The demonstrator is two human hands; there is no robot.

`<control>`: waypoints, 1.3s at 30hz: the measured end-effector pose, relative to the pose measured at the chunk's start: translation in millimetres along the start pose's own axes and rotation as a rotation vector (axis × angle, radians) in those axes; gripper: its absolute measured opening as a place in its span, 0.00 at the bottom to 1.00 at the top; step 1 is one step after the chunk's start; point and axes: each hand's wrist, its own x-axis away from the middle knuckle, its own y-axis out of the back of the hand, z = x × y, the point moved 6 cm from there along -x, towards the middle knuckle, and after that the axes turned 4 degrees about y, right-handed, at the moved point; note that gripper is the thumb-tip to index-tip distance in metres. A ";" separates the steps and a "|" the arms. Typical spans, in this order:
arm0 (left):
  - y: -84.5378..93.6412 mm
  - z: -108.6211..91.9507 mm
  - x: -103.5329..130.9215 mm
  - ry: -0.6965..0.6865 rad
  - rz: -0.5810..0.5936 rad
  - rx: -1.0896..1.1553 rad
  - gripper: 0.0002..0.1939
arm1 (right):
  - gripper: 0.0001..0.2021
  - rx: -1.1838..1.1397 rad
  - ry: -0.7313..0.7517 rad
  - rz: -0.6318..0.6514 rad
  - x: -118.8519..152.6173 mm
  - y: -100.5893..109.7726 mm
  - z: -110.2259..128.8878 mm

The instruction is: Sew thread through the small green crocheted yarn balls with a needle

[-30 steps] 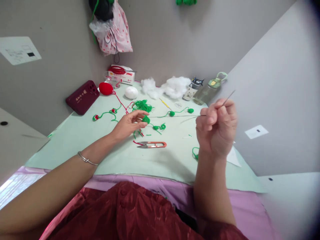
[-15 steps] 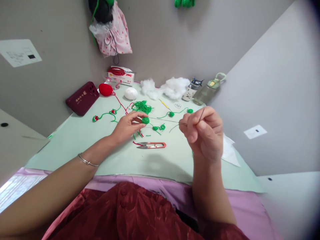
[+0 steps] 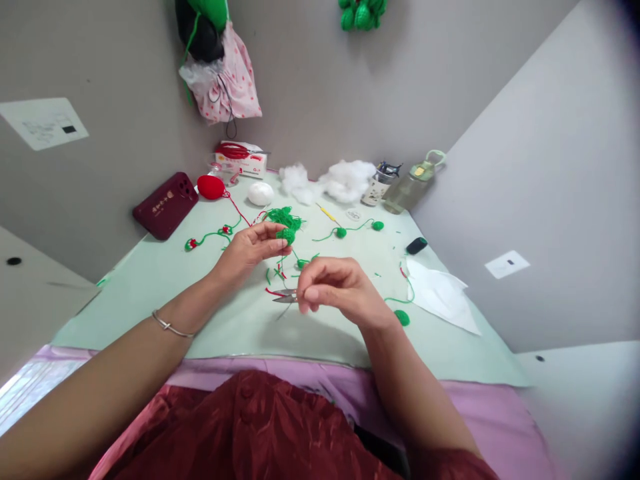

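Note:
My left hand (image 3: 247, 252) pinches a small green crocheted ball (image 3: 287, 235) between thumb and fingertips above the table. My right hand (image 3: 337, 288) is closed in a pinch, lower and to the right. The needle it held a moment ago is now hidden by the fingers; a thin dark thread hangs by them. Below the right hand lie thread snips (image 3: 285, 297), blades showing and handle covered. Close by the hands are a small green crocheted piece (image 3: 302, 264), short yarn scraps and a tangle of green yarn (image 3: 283, 217).
Behind are white stuffing (image 3: 347, 180), a red ball (image 3: 211, 187), a white ball (image 3: 261, 194) and a yellow crochet hook (image 3: 327, 213). A phone (image 3: 166, 205) leans at left; a bottle (image 3: 411, 187) and pen cup (image 3: 380, 187) stand back right. White paper (image 3: 443, 297) lies right.
My right hand has come down and left from its raised place, and the thread is no longer stretched taut between the hands. My left hand still holds the green ball, turned slightly.

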 end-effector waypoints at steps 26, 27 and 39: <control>-5.1 -4.4 2.8 -0.079 -0.012 -0.050 0.17 | 0.06 0.559 -0.012 -0.533 -5.5 30.6 -25.0; -5.3 -3.8 2.7 -0.079 -0.007 -0.040 0.17 | 0.06 0.531 -0.016 -0.536 -6.1 30.7 -25.9; -7.4 -2.3 3.5 -0.039 -0.006 0.041 0.15 | 0.08 0.434 -0.019 -0.556 -6.6 29.4 -28.1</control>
